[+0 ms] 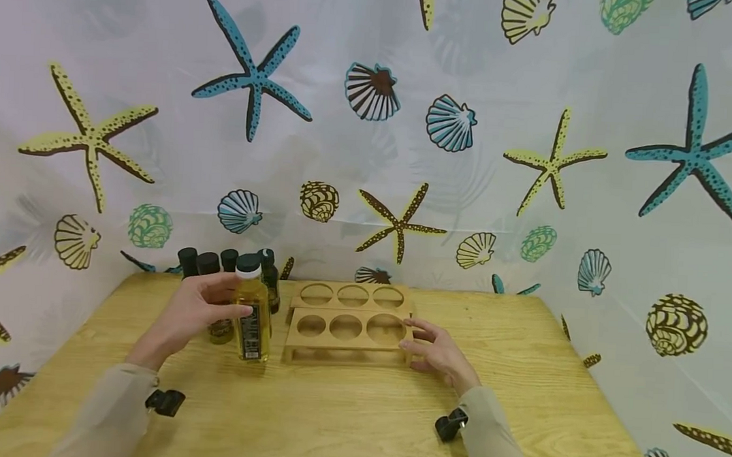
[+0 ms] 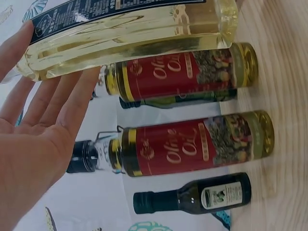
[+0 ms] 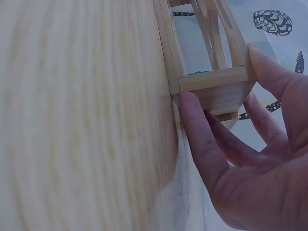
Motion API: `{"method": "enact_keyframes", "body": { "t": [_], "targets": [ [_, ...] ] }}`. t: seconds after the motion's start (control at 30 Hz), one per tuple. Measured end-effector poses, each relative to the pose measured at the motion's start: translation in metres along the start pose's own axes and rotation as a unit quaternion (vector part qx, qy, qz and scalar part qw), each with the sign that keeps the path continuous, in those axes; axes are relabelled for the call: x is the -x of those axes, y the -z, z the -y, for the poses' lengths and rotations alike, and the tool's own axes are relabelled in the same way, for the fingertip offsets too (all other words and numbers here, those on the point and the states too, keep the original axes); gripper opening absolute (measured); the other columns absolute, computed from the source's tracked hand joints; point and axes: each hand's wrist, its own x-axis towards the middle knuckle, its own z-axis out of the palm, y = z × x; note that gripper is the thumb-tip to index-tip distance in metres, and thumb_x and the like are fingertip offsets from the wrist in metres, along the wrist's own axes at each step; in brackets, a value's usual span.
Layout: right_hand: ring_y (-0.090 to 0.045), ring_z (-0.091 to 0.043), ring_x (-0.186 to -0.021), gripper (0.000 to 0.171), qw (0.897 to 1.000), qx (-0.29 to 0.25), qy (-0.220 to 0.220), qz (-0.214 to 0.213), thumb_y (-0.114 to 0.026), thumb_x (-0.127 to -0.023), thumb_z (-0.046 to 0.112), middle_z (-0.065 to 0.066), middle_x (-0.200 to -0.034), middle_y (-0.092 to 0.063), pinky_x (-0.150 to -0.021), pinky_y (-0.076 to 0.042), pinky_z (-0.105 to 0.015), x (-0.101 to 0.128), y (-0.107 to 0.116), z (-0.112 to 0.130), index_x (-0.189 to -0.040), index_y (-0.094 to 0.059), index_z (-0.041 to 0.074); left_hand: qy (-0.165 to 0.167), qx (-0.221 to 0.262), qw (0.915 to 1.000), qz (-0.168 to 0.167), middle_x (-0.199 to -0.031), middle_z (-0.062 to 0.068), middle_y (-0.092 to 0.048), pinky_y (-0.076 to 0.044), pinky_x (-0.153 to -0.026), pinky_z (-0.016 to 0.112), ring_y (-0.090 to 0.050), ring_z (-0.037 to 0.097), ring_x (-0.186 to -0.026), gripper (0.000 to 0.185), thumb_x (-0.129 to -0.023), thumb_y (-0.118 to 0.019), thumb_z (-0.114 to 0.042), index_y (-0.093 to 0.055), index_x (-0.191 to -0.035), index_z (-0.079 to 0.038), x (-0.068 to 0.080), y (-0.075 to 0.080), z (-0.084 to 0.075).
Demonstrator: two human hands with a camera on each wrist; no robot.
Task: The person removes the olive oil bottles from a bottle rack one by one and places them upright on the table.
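Note:
A tall bottle of pale yellow oil [image 1: 253, 304] with a black cap stands on the wooden table [image 1: 333, 418], left of a two-tier wooden rack [image 1: 346, 326] with round holes. My left hand [image 1: 197, 313] grips this bottle from the left, thumb across its front and fingers behind. In the left wrist view the fingers [image 2: 62, 96] lie along the yellow bottle [image 2: 134, 38]. My right hand [image 1: 437, 351] rests on the table and touches the rack's right end. The right wrist view shows its thumb [image 3: 197, 130] and a fingertip against the rack's end panel [image 3: 211, 79].
Several more bottles stand behind my left hand near the curtain [image 1: 217, 263]: two olive oil bottles with red labels [image 2: 183, 72] [image 2: 192, 144] and a small dark bottle [image 2: 202, 195]. A curtain printed with shells and starfish [image 1: 369, 154] walls the table's back and sides.

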Motion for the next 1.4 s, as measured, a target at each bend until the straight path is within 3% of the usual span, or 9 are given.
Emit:
{"method": "enact_keyframes", "body": {
  "t": [0.13,0.27,0.37,0.5,0.67,0.87,1.07,1.27,1.4],
  "targets": [
    [-0.052,-0.037,-0.129,0.057,1.0,-0.001,0.0,-0.003,-0.074,-0.089,0.025,-0.021,-0.151,-0.038,-0.085,-0.058,-0.044,0.0,0.001,0.002,-0.143,-0.052,0.022,0.001,-0.007,1.0,-0.002,-0.146,0.019,-0.049,-0.055,-0.091,0.037,-0.055,0.034,-0.125,0.075,-0.083,-0.078,-0.039,-0.048,-0.145,-0.008,0.002,0.008,0.008],
    [-0.053,-0.037,-0.128,0.058,1.0,-0.002,-0.002,-0.002,-0.074,-0.089,0.025,-0.021,-0.152,-0.038,-0.085,-0.058,-0.044,-0.002,0.0,0.004,-0.142,-0.053,0.023,0.001,-0.019,0.9998,-0.005,-0.145,0.019,-0.049,-0.053,-0.084,0.023,-0.058,0.015,-0.116,0.073,-0.084,-0.077,-0.037,-0.049,-0.144,-0.007,0.005,0.02,0.018],
    [-0.053,-0.037,-0.128,0.057,1.0,-0.004,-0.002,-0.005,-0.074,-0.089,0.024,-0.02,-0.152,-0.038,-0.085,-0.058,-0.044,-0.003,0.0,0.006,-0.142,-0.053,0.024,0.007,-0.027,0.9996,-0.002,-0.147,0.02,-0.047,-0.052,-0.086,0.023,-0.055,0.012,-0.115,0.074,-0.085,-0.077,-0.036,-0.047,-0.145,-0.005,0.008,0.028,0.024],
    [-0.054,-0.036,-0.127,0.057,1.0,-0.003,-0.003,-0.009,-0.074,-0.089,0.023,-0.02,-0.152,-0.038,-0.085,-0.058,-0.044,-0.002,-0.001,0.006,-0.142,-0.053,0.024,0.011,-0.028,0.9995,0.002,-0.148,0.021,-0.045,-0.052,-0.091,0.03,-0.052,0.026,-0.123,0.074,-0.086,-0.076,-0.034,-0.045,-0.146,-0.003,0.01,0.035,0.033],
    [-0.055,-0.036,-0.126,0.057,1.0,-0.007,-0.006,-0.009,-0.074,-0.089,0.023,-0.02,-0.152,-0.038,-0.085,-0.058,-0.044,0.0,-0.002,0.005,-0.142,-0.053,0.024,0.015,-0.025,0.9996,0.002,-0.147,0.024,-0.044,-0.052,-0.086,0.021,-0.053,0.008,-0.117,0.074,-0.088,-0.075,-0.032,-0.043,-0.147,-0.002,0.013,0.043,0.04],
    [-0.054,-0.037,-0.126,0.057,1.0,-0.01,-0.003,-0.007,-0.074,-0.088,0.024,-0.021,-0.151,-0.038,-0.084,-0.058,-0.043,0.0,0.0,0.001,-0.142,-0.053,0.023,0.019,-0.024,0.9995,0.006,-0.149,0.024,-0.043,-0.053,-0.086,0.024,-0.051,0.031,-0.127,0.077,-0.088,-0.075,-0.031,-0.039,-0.149,0.0,0.014,0.05,0.046],
    [-0.054,-0.036,-0.127,0.058,1.0,-0.009,-0.008,-0.002,-0.075,-0.089,0.024,-0.021,-0.152,-0.037,-0.085,-0.058,-0.043,0.0,0.0,0.0,-0.142,-0.053,0.023,-0.015,-0.015,0.9996,-0.018,-0.131,-0.016,-0.052,-0.052,-0.08,0.015,-0.049,-0.015,-0.105,0.065,-0.089,-0.074,-0.025,-0.048,-0.144,-0.003,0.018,0.059,0.064],
    [-0.055,-0.033,-0.126,0.056,1.0,-0.014,-0.015,-0.007,-0.075,-0.088,0.024,-0.018,-0.152,-0.038,-0.084,-0.059,-0.04,-0.001,-0.001,0.0,-0.141,-0.054,0.026,-0.004,-0.032,0.9992,-0.024,-0.15,0.027,-0.037,-0.049,-0.08,0.01,-0.04,-0.019,-0.105,0.069,-0.092,-0.071,-0.026,-0.04,-0.149,-0.001,0.021,0.069,0.073],
    [-0.055,-0.033,-0.126,0.056,1.0,-0.011,-0.015,-0.007,-0.074,-0.088,0.024,-0.018,-0.152,-0.038,-0.083,-0.059,-0.04,-0.001,-0.001,-0.001,-0.141,-0.054,0.026,-0.001,-0.031,0.9993,-0.021,-0.152,0.03,-0.033,-0.048,-0.079,0.01,-0.04,-0.019,-0.106,0.069,-0.094,-0.068,-0.026,-0.037,-0.151,-0.003,0.023,0.072,0.08]
  ]
}}
